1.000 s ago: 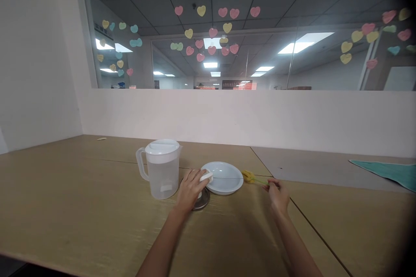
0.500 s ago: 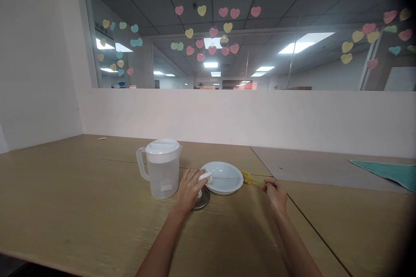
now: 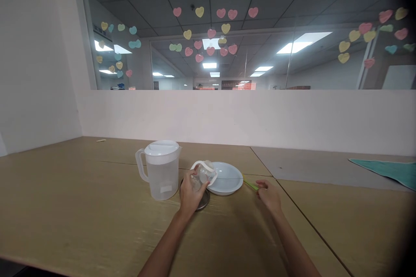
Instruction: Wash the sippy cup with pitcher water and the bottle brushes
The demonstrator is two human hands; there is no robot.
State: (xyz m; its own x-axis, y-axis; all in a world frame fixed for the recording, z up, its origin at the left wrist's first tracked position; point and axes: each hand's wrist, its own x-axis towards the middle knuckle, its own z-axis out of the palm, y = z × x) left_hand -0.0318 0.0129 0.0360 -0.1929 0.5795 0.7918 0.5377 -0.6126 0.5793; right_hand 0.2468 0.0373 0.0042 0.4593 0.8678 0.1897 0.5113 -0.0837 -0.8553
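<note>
My left hand is closed around a clear bottle with white handles, tilted at the left rim of a white bowl. Under that hand lies a round dark metal disc or dish, partly hidden. On the bowl's right, a yellow flower's green stem runs from the rim to the fingertips of my right hand, which pinch its end. Most of the bloom is out of sight. A lidded translucent pitcher stands upright left of my left hand, its handle facing left.
A teal cloth lies at the far right of the wooden table. One small flat pale piece rests near the back left. Behind the table rises a white wall beneath a window with heart-shaped notes.
My left hand has turned and lifted the bottle, so its clear body and handles now show. My right hand has shifted slightly left, and the yellow bloom has gone mostly from view at the bowl's rim.
</note>
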